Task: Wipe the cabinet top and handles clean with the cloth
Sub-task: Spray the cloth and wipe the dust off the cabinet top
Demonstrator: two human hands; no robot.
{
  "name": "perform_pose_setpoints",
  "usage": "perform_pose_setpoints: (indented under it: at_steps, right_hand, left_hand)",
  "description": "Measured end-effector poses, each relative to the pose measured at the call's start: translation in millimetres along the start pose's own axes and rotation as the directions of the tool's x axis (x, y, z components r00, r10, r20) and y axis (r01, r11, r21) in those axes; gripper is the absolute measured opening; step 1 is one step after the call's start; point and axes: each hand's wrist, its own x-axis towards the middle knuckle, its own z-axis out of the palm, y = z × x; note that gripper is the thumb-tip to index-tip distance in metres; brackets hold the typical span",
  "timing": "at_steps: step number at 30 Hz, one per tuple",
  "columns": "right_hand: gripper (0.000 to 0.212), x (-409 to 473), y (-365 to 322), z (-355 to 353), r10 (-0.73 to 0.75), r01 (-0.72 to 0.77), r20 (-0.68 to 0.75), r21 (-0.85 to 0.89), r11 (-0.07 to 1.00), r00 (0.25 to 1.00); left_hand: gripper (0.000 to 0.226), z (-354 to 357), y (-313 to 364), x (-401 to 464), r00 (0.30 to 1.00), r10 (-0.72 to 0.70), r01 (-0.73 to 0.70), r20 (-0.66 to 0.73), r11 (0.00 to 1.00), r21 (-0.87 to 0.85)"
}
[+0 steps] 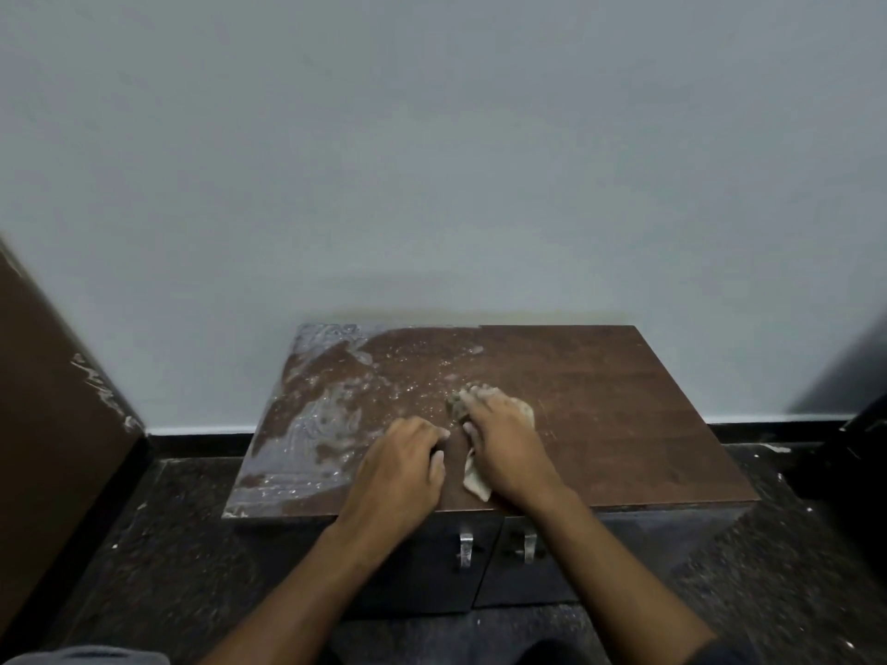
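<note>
Two hands on the cabinet top (pixel 600 400): right hand (pixel 504 443) presses the cloth (pixel 480 482) flat-fingered against dust; left hand (pixel 403 463), fingers loosely curled, holding nothing, braces beside it.

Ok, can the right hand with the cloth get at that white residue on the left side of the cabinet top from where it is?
Probably not directly: the left hand rests on the cabinet top between the right hand, pressing the cloth, and the white residue.
</note>
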Motion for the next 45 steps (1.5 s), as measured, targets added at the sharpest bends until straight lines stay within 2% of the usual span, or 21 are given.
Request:
perform_pose_setpoints:
  at_steps: [3,4,7,9,12,14,15,20,27,31,36,37,41,43,45]
  right_hand:
    - [0.048,-22.8,-8.3,1.0,-0.164,0.163,0.030,0.043,0.986,0.986]
    - [0.048,-18.6,-1.4,-0.2,-0.156,0.155,0.022,0.030,0.987,0.988]
    - [0.048,10.2,17.2,-0.2,0.008,-0.009,-0.033,-0.039,0.999,0.999]
    - [0.047,13.9,7.1,1.5,0.037,-0.040,-0.061,-0.046,0.998,0.997]
    - [0.047,-13.7,-20.2,4.2,-0.121,0.121,-0.006,0.060,0.991,0.993]
    - [0.048,-32.6,-18.6,1.6,-0.233,0.229,0.039,0.089,0.969,0.972]
    - [0.049,-32.7,-9.4,-0.7,-0.244,0.239,0.052,0.085,0.967,0.968]
    - [0.048,23.8,45.0,3.2,-0.089,0.089,0.018,-0.054,0.995,0.996]
    - [0.047,112.6,61.7,8.9,-0.046,0.048,0.022,-0.097,0.994,0.999]
    - [0.049,150.1,61.5,9.0,0.056,-0.055,0.009,-0.120,0.991,0.998]
    - [0.051,150.3,56.4,8.9,-0.130,0.136,0.103,-0.052,0.989,0.986]
    - [0.050,151.5,62.7,4.8,-0.117,0.123,0.095,-0.051,0.991,0.989]
    - [0.047,163.9,68.1,2.5,0.083,-0.081,0.008,-0.132,0.988,0.997]
    - [0.047,163.0,46.6,12.3,0.013,-0.010,0.034,-0.088,0.996,0.999]
    - [0.048,157.3,32.8,21.2,-0.134,0.136,0.075,-0.022,0.990,0.988]
  left_hand:
    - [0.019,-2.0,-2.0,4.6,1.000,-0.006,0.006,-0.007,1.000,-0.007]
    - [0.019,-2.3,-2.5,6.2,1.000,-0.011,0.010,-0.008,1.000,-0.005]
    - [0.022,-4.6,-3.9,10.0,1.000,-0.014,0.014,-0.021,1.000,-0.002]
    - [0.022,-6.5,-4.5,12.6,0.999,-0.025,0.025,-0.032,1.000,-0.003]
    - [0.019,-6.5,-7.9,16.9,0.998,-0.052,0.052,-0.029,0.999,-0.001]
    - [0.020,-5.5,-11.8,20.1,0.998,-0.063,0.063,-0.026,0.998,-0.016]
    - [0.022,-5.0,-13.4,22.1,0.998,-0.060,0.060,-0.020,0.998,-0.013]
    - [0.024,-3.3,-18.6,34.0,0.999,-0.036,0.036,0.010,0.999,0.015]
    - [0.026,4.0,-20.1,67.2,0.999,0.020,-0.022,0.048,0.999,0.040]
    - [0.027,11.4,-29.1,89.6,0.998,0.030,-0.032,0.061,0.999,0.039]
    - [0.029,21.1,-39.9,120.2,0.998,0.000,-0.003,0.056,0.998,0.058]
    - [0.032,22.6,-41.7,124.3,0.998,-0.001,-0.003,0.056,0.998,0.061]
    - [0.037,27.3,-49.8,131.5,0.998,-0.009,0.005,0.062,0.998,0.070]
    - [0.036,28.9,-51.5,133.9,0.998,-0.021,0.017,0.061,0.997,0.075]
    - [0.034,28.3,-51.9,135.0,0.998,-0.037,0.034,0.051,0.997,0.066]
